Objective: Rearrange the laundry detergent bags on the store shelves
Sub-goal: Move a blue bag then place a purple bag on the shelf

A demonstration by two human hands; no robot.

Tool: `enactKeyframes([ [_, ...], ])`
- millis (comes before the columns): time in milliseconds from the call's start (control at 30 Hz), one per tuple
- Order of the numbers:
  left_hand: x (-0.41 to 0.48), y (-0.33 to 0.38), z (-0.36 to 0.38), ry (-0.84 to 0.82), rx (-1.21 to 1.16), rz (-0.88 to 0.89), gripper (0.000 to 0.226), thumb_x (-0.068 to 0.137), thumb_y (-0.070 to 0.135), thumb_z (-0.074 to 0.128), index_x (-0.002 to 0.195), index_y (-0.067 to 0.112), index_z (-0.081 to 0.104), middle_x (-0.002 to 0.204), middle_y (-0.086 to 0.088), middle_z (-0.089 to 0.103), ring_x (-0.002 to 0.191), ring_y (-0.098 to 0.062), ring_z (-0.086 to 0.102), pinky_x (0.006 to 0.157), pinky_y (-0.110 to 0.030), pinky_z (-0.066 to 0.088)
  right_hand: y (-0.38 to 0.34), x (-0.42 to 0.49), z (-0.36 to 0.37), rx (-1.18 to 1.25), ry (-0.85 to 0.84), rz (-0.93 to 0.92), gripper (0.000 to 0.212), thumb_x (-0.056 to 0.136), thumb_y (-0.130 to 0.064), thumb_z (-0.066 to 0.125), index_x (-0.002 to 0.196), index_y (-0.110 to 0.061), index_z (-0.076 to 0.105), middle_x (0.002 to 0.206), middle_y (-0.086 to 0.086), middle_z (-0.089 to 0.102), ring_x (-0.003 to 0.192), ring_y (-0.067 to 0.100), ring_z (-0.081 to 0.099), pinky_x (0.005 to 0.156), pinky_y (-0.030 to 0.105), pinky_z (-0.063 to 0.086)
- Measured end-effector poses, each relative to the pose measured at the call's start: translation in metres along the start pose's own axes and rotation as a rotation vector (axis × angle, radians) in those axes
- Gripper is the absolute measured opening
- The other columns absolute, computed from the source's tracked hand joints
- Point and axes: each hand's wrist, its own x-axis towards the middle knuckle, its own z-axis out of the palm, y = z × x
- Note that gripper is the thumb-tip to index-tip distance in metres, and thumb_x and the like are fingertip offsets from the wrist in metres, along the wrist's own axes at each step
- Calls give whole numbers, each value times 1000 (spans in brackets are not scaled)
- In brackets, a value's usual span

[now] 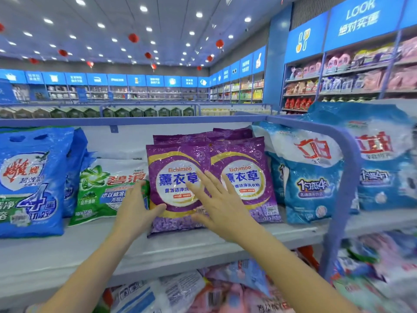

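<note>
Left hand (pixel 135 207) on purple bag (pixel 177 154) (upright)

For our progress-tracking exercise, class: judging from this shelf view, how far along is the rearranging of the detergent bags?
Done: the right purple bag and the light-blue bags stand upright, facing out. In hand: the left hand grips the left purple bag by its edge while the right hand spreads open over the purple fronts. Left: the green bag leans back, apparently unstraightened.
</note>
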Motion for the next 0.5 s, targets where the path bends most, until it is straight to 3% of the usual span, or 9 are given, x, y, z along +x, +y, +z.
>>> enactKeyframes([
  [67,-11,4,-2,62,-6,83,76,74,25,79,138,13,40,125,-9,53,109,-21,50,87,-39,41,2,-32,-17,138,139,99,60,94,-50,39,148,-25,25,157,4,16,145,22,14,117,45,5],
  [167,-28,11,2,109,-112,232,64,75,23,78,130,18,45,116,-3,54,101,-14,49,80,-30,40,8,-90,-37,310,368,249,48,90,-40,44,131,-15,52,138,4,48,128,22,43,110,39,28],
  [267,-42,30,15,111,-249,274,56,78,19,75,127,20,48,114,0,55,103,-18,52,84,-30,44,18,-145,-51,471,484,417,28,90,-32,52,117,-25,56,118,-8,59,112,9,52,97,29,38],
  [367,-58,56,36,61,-438,332,42,80,13,73,114,30,54,109,0,59,97,-16,56,79,-7,43,34,-192,-67,527,576,568,12,88,-29,54,98,-34,59,91,-19,65,90,4,60,81,27,47],
  [500,-74,96,70,-32,-593,392,36,82,9,70,92,42,57,93,10,66,83,7,61,78,-5,46,62,-254,-89,568,678,688,13,93,-30,54,84,-28,64,74,-9,66,69,7,62,61,27,50],
])
